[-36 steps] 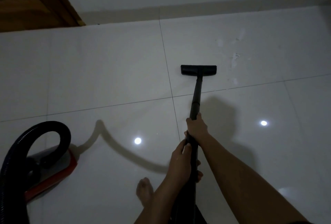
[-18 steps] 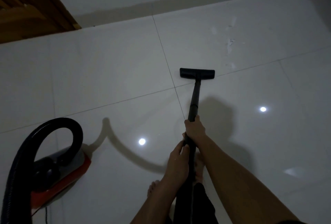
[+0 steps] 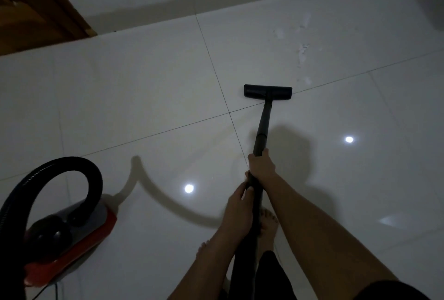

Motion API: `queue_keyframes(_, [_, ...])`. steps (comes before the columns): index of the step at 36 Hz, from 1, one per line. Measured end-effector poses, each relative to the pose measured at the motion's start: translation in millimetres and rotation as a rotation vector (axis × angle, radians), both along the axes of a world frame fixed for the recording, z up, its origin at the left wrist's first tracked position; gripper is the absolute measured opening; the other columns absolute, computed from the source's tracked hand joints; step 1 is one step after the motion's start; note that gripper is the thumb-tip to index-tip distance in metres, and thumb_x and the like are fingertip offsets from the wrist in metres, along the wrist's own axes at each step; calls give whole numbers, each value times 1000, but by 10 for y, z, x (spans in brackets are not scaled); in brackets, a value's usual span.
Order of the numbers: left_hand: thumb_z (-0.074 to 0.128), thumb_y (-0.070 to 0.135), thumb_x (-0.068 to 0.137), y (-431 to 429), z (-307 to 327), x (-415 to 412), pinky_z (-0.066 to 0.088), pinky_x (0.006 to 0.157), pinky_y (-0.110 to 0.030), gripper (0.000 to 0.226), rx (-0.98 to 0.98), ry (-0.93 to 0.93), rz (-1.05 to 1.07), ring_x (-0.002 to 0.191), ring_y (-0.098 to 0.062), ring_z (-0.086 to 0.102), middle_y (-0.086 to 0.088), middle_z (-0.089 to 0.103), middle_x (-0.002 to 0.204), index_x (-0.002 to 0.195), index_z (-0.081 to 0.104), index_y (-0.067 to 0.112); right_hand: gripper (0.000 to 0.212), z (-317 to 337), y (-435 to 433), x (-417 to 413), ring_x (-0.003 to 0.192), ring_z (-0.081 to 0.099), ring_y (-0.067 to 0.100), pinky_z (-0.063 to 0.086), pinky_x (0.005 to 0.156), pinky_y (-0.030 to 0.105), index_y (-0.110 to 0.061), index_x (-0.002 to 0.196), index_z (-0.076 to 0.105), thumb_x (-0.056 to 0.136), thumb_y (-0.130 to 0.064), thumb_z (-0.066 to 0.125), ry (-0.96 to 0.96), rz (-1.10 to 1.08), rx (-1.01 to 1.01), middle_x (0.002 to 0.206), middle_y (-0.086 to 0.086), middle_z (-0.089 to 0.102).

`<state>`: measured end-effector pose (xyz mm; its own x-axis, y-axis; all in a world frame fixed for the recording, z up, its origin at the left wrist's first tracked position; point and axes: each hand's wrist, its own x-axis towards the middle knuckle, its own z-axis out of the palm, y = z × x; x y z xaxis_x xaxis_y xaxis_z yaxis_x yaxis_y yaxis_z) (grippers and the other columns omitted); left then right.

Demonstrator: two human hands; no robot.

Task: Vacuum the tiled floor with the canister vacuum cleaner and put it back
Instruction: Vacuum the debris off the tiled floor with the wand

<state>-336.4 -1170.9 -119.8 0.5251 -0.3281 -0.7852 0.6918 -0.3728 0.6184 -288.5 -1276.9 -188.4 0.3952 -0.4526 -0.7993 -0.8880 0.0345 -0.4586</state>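
The glossy white tiled floor [image 3: 144, 98] carries a red and grey canister vacuum cleaner [image 3: 69, 232], well left of the black wand [image 3: 263, 129]. The flat black floor nozzle [image 3: 268, 92] rests across a grout line. Right hand [image 3: 262, 167] ahead and left hand [image 3: 236, 213] behind both have their fingers closed around the wand.

One canister vacuum cleaner [image 3: 69, 235] stands on the tiled floor [image 3: 144, 83], with one looping hose [image 3: 79, 172], one wand [image 3: 263, 126] and one floor nozzle [image 3: 268, 92]. Two hands grip the wand, the right hand [image 3: 262, 167] and the left hand [image 3: 236, 213], and two bare feet show below them, though the left foot [image 3: 204, 249] is mostly hidden by the forearm and the right foot [image 3: 268, 225] is dim. Two bright light spots glint on the tiles, two grout lines cross near the nozzle, and one wooden door [image 3: 31, 11] shows at upper left.
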Motion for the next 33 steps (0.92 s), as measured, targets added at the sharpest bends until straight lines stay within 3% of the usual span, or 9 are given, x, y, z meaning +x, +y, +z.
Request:
queue_keyframes(3, [32,25,101,-151,-89,132,48,53,-29,34,-3,-5,10,50,-17,55,-6,58,72,127,52,14,62,-106,-159,156,55,50,14,41,47,25,-16,154,12,99,-19,41,1,5,-10,98,13,54])
queue_keyframes(5, [31,24,102,-266,-114,225,48,48,-26,34,-15,-3,20,49,-15,54,-5,57,72,127,51,14,59,-147,-269,254,60,52,16,48,52,26,-13,152,17,99,-20,42,9,37,-22,107,14,56])
queue_keyframes(6, [31,24,102,-320,-117,265,47,46,-25,34,-24,1,23,49,-15,54,-6,56,73,127,51,14,58,-179,-336,294,60,52,16,49,51,22,-13,151,18,99,-20,41,10,48,-34,116,15,55])
queue_keyframes(8, [30,24,102,-424,-120,318,46,42,-24,33,-42,32,43,50,-17,53,-9,55,73,126,50,15,56,-202,-452,349,56,50,12,41,40,17,-13,151,20,99,-20,41,12,40,-40,113,14,53])
queue_keyframes(12, [31,25,102,-533,-67,291,44,36,-19,32,-54,78,55,53,-18,53,-12,53,74,127,49,16,54,-225,-553,325,66,55,18,52,64,32,-13,149,23,99,-18,42,17,52,-48,121,19,50])
queue_keyframes(18, [32,24,101,-384,-67,-31,48,50,-29,32,-22,34,-54,50,-16,55,-4,57,66,126,51,18,58,-161,-417,-113,54,50,13,37,29,13,-17,152,18,99,-18,42,2,-117,11,105,14,50])
queue_keyframes(22, [32,24,102,-254,25,-282,46,39,-23,26,-57,74,-55,38,-12,51,4,57,51,113,55,27,58,-138,-302,-444,57,48,11,33,29,10,-17,153,16,101,-19,41,1,-152,5,111,16,52])
queue_keyframes(26, [31,26,102,-216,29,-484,49,47,-28,23,-38,46,-118,46,-12,54,0,56,63,110,51,32,60,-142,-270,-690,58,50,11,34,33,12,-19,154,13,101,-21,41,18,-157,-1,122,20,55])
queue_keyframes(33, [28,26,102,-420,-15,-566,43,36,-17,37,-40,89,-123,34,-6,51,-7,56,70,135,45,20,58,-203,-489,-767,54,51,15,38,33,16,-18,153,16,101,-21,42,22,-173,-22,102,15,51])
